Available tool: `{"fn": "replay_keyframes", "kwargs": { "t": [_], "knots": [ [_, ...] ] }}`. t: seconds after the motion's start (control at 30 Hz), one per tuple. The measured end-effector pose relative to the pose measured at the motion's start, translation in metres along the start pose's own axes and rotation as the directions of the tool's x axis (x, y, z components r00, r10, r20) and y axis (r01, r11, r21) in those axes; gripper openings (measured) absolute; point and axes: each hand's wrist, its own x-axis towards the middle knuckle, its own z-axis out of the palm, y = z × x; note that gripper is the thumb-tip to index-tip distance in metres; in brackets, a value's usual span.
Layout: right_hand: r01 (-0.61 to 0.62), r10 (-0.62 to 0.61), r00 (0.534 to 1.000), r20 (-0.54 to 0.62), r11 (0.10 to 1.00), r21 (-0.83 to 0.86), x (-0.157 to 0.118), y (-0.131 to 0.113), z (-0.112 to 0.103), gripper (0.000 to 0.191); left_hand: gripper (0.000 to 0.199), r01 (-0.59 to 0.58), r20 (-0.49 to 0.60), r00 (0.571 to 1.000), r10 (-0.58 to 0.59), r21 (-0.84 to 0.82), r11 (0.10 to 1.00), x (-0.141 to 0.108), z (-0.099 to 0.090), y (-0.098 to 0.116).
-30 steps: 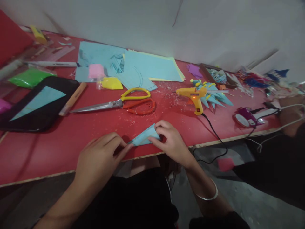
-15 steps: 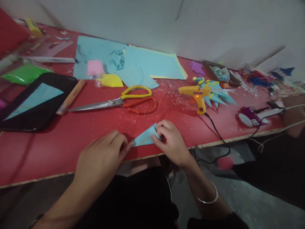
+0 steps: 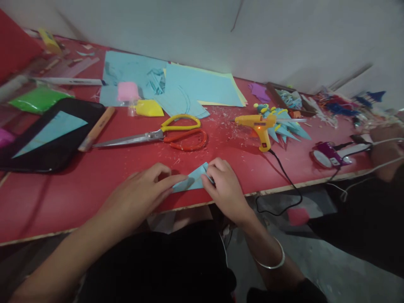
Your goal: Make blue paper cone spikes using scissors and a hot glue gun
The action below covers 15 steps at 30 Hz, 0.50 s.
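- One blue paper piece (image 3: 195, 180) lies folded near the front of the red table (image 3: 142, 159).
- Right hand (image 3: 224, 185) pinches its wide end; holding firm should prevent slipping.
- Left hand (image 3: 147, 189) touches its narrow end, grip unclear; pressing evenly should crisp creases.
- Scissors (image 3: 154, 136) lie beyond.

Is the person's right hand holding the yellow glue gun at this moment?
No, the right hand holds the folded blue paper, while the yellow glue gun rests apart from it on the red table.
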Motion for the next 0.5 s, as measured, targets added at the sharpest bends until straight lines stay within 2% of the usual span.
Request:
{"fn": "replay_keyframes", "kwargs": {
  "t": [0.1,0.2,0.33,0.5],
  "knots": [
    [-0.012,0.011,1.0,-0.011,0.998,-0.062,0.0,-0.001,0.001,0.025,0.052,-0.212,0.102,0.974,0.203,0.083,0.974,0.002,0.0,-0.009],
    [-0.029,0.028,1.0,-0.011,0.991,-0.13,0.001,-0.003,0.002,0.026,0.067,-0.348,0.119,0.935,0.334,0.126,0.929,0.001,0.0,-0.009],
    [-0.067,0.066,0.998,-0.01,0.972,-0.226,0.003,-0.005,0.002,0.028,0.063,-0.359,0.076,0.933,0.351,0.201,0.912,0.0,0.0,-0.001],
    [-0.111,0.121,0.993,0.013,0.945,-0.306,0.007,-0.008,0.0,0.029,0.051,-0.364,0.107,0.931,0.348,0.287,0.886,0.002,-0.005,0.01]
  ]
}}
